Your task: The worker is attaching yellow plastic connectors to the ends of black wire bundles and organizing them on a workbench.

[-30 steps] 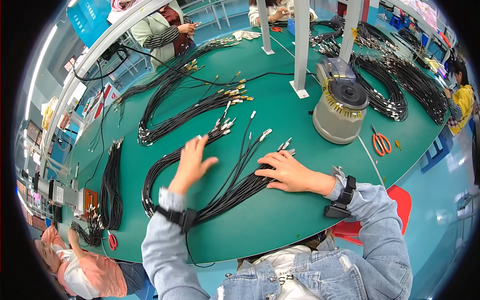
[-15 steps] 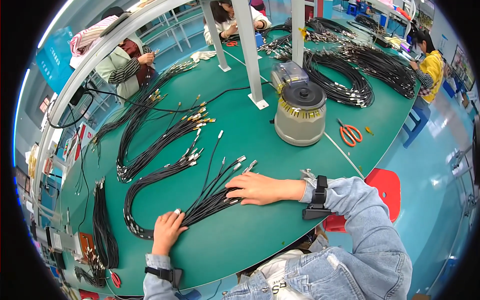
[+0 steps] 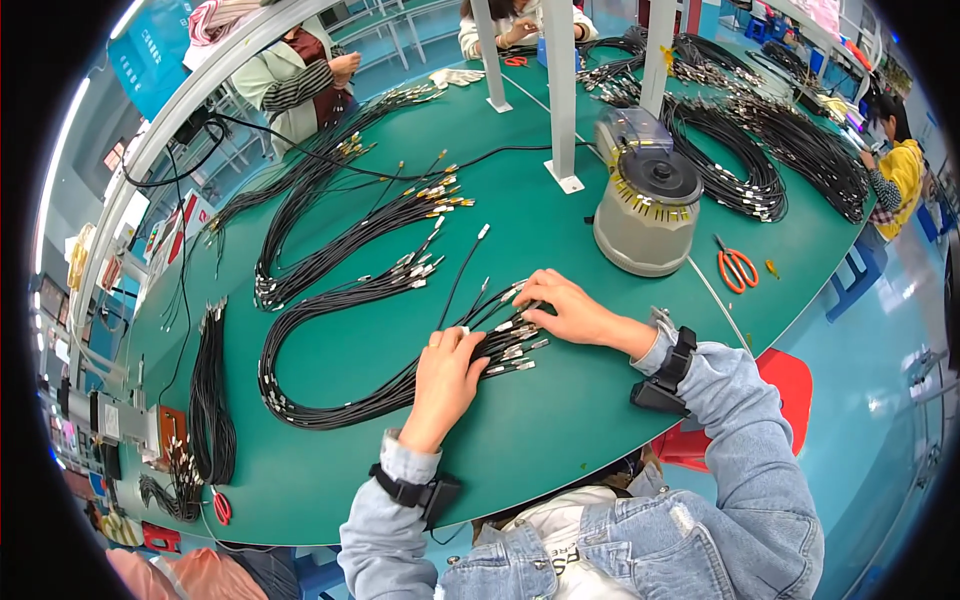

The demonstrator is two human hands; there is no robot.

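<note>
A bundle of thin black cables (image 3: 340,412) curves in a U on the green table (image 3: 400,500) before me. My left hand (image 3: 447,385) is closed round it just behind the connector ends, the thumb on the near side. My right hand (image 3: 567,308) has its fingers bent down onto the far side of the fanned ends, pinching some of the cables there. Silver and white connectors (image 3: 515,352) stick out below the right fingers. A single cable end (image 3: 484,232) strays away from the rest, pointing far.
Beyond my right hand stands a round beige machine with a dark top (image 3: 648,215). Orange-handled scissors (image 3: 738,268) lie right of it. More cable bundles (image 3: 345,250) spread over the table's left and far right. White posts (image 3: 561,100) rise from the table. Co-workers sit around it.
My left hand has slid along the bundle toward its connector ends. The right hand has shifted to the tips, where the cables now lie closer together. The whole view has turned slightly.
</note>
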